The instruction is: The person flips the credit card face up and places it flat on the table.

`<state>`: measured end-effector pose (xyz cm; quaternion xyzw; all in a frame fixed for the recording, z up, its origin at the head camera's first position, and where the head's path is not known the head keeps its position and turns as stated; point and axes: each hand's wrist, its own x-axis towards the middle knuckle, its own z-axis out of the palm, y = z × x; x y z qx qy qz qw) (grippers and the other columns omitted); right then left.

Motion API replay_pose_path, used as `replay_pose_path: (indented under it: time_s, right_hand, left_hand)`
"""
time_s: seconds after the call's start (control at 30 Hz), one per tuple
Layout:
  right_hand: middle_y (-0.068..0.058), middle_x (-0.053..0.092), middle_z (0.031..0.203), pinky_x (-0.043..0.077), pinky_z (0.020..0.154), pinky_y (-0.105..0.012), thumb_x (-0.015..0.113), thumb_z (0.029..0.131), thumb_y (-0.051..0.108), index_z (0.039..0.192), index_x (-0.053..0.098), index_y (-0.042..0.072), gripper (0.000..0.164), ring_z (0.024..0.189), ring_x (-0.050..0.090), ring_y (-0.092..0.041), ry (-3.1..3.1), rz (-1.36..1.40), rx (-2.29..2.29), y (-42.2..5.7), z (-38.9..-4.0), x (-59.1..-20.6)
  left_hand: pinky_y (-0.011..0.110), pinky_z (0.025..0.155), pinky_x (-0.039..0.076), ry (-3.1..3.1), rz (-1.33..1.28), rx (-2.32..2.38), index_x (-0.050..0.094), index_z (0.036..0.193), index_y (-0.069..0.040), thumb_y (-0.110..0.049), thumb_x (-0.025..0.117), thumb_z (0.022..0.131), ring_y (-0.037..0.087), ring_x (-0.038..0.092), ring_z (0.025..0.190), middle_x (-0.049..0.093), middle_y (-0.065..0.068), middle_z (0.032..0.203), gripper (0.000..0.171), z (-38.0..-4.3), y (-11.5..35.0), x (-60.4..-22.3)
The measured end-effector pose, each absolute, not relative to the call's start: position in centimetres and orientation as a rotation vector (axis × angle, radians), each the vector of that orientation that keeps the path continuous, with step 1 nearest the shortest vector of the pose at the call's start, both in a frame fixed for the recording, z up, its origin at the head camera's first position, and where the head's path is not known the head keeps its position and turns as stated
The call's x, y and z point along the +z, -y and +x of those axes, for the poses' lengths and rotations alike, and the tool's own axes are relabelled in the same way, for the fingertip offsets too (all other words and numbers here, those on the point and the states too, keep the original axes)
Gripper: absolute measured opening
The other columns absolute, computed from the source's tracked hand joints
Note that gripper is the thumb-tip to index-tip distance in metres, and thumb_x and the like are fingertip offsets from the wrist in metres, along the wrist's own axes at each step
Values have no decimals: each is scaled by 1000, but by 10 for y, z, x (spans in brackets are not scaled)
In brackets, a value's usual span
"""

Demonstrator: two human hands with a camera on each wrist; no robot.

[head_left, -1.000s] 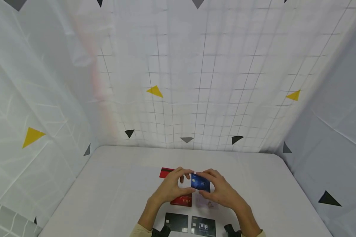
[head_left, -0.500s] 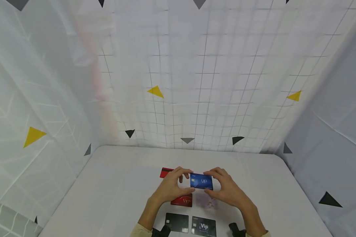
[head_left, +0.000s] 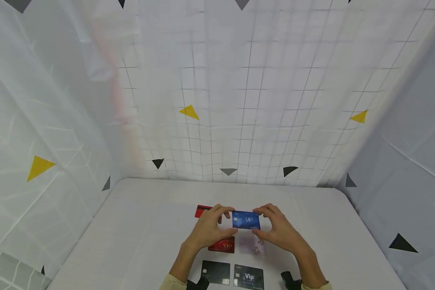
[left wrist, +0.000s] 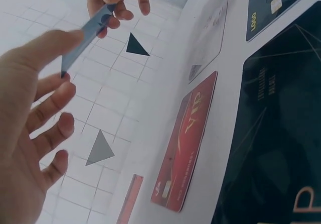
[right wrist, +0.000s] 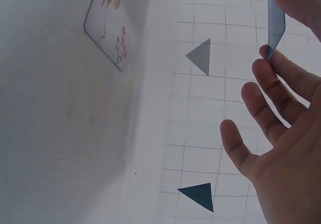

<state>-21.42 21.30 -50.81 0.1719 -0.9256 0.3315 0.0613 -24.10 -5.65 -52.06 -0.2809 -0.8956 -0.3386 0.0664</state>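
Observation:
A blue VIP card (head_left: 246, 220) is held up above the table by both hands, its printed front with a chip toward the head camera. My left hand (head_left: 213, 226) pinches its left end between thumb and index finger. At the opposite end, the thumb and index finger of my right hand (head_left: 278, 228) grip it the same way. In the left wrist view the card (left wrist: 83, 43) appears nearly edge-on, with the other left fingers loosely bent beneath. The right wrist view also shows the card (right wrist: 276, 20) from the side, near the top.
Below the hands lie a red VIP card (head_left: 222, 245) and a pale card with a floral print (head_left: 251, 245). Closer in are two dark cards, one plain-looking (head_left: 216, 272) and one marked Vip (head_left: 249, 277). A red card with a black stripe (head_left: 201, 210) lies behind my left hand.
The blue card has turned from an angled pose to face the head camera more squarely. My right hand has shifted right with its end; my left hand has barely moved.

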Motion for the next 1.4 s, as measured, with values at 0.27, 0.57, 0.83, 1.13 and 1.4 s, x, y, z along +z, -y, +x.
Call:
replay_pose_path:
  time_s: [0.27,0.57,0.83,1.13,1.4]
  right_hand:
    - [3,56,120,49,85,-45,87,79,34,129,64,19,58,106,57,-25,2802,431,916,-214,-218,-516]
    - [-3,59,119,50,86,-51,85,80,37,129,66,16,57,106,59,-24,2925,274,882,-214,-227,-529]
    - [0,60,118,48,90,-50,84,80,38,131,66,15,58,108,56,-21,3012,276,782,-213,-234,-545]
    - [0,62,114,45,95,-55,85,78,40,129,68,14,60,111,56,-25,3057,252,746,-213,-234,-549]
    - [0,63,114,46,93,-56,86,78,38,128,69,15,58,110,56,-26,3068,214,639,-214,-234,-555]
  left_hand:
    - [29,76,38,2728,-800,-811,60,139,-24,-54,72,87,3,53,81,63,-10,103,61,-241,45,-528]
    - [38,77,41,2810,-760,-565,65,135,-20,-49,75,86,15,60,97,64,-5,105,57,-243,28,-533]
    - [40,78,38,2903,-634,-427,68,131,-21,-50,77,83,21,54,102,62,3,112,56,-242,19,-540]
    - [38,75,34,2932,-588,-368,70,127,-25,-52,78,82,20,51,97,62,2,109,54,-242,14,-550]
    - [40,77,35,2939,-553,-343,70,127,-26,-51,78,82,21,51,98,62,3,110,52,-242,5,-557]
